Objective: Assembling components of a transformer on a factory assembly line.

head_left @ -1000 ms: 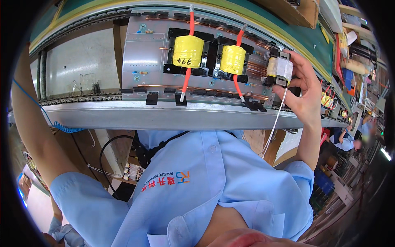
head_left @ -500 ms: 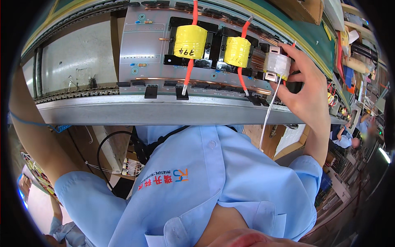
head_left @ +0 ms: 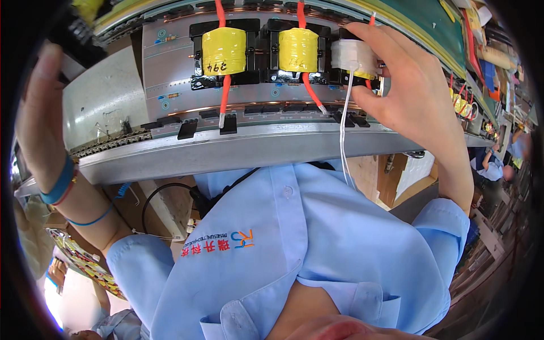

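My right hand pinches a small white-wrapped transformer between thumb and fingers, at the right end of a grey circuit board. A white lead hangs from it over the front rail. Left of it, two transformers wound in yellow tape, a larger one and a smaller one, sit on the board with red-sleeved leads. At the far left my left hand is raised, its fingers against another black transformer with yellow tape, tilted above the rail. The picture's dark rim hides part of that grip.
A metal rail runs along the near side, with a chain track at its left. A bare metal plate lies left of the board. Beyond the board is a green surface. More yellow-wound parts stand at the far right.
My left hand has come up at the far left with a black and yellow transformer. My right hand stays on the white-wrapped transformer. The board and its parts appear farther left in view.
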### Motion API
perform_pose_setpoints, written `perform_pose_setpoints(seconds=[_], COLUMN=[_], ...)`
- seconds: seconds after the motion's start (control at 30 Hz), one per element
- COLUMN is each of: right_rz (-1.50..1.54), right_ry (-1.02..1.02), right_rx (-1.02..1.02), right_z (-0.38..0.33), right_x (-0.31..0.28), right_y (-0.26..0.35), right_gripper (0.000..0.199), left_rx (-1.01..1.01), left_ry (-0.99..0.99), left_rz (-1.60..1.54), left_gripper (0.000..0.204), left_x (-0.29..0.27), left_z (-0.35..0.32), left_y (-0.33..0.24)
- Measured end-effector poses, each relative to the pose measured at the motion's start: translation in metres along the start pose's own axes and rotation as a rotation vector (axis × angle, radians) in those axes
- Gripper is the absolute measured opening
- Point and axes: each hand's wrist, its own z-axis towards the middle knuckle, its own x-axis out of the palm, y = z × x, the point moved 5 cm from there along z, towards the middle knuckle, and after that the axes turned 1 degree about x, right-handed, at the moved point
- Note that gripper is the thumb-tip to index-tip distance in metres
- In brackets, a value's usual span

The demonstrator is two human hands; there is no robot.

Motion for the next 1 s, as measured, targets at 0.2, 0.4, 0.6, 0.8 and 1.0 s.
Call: perform_pose_setpoints(seconds=[0.2,0.4,0.6,0.8,1.0], right_rz=[-0.032,0.16,0.085,-0.052,0.075], right_ry=[0.01,-0.037,0.262,0.076,0.118], right_rx=[0.019,0.09,0.25,0.066,0.178], right_z=[0.001,-0.006,0.019,0.01,0.003], right_x=[-0.005,0.005,-0.02,-0.015,-0.001], right_y=[0.003,-0.007,0.019,0.026,0.006], right_gripper=[0.059,0.06,0.049,0.054,0.058], left_rx=[-0.381,-0.33,-0.324,-0.339,-0.31], left_ry=[0.075,-0.049,-0.043,0.008,-0.031], left_rz=[0.082,-0.004,-0.153,-0.043,-0.039], left_gripper=[0.076,0.067,0.069,0.073,0.069], left_x=[0.007,0.036,0.037,0.024,0.033], left_z=[-0.032,-0.04,-0.049,-0.057,-0.053], left_y=[0.028,0.009,0.023,0.031,0.021])
